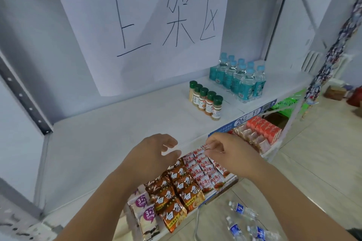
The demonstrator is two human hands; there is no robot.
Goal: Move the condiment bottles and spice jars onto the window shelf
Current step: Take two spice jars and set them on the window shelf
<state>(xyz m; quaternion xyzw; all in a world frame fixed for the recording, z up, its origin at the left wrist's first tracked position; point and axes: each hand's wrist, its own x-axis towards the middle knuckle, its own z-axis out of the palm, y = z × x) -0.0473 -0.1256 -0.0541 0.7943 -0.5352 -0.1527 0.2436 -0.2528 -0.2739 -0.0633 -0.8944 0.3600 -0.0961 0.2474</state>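
Several green-capped spice jars (206,100) stand in a diagonal row on the white shelf (121,133), right of the middle. My left hand (152,154) hovers over the shelf's front edge with fingers apart and nothing in it. My right hand (229,152) is just to its right, fingers curled near a small red-and-white packet (205,146) at its fingertips; whether it grips the packet is unclear.
A pack of blue-capped water bottles (240,80) stands behind the jars. A large paper sign (148,25) hangs on the back wall. The lower shelf holds noodle packets (180,191), red sachets and red cartons (264,127). Loose water bottles (242,219) lie on the floor.
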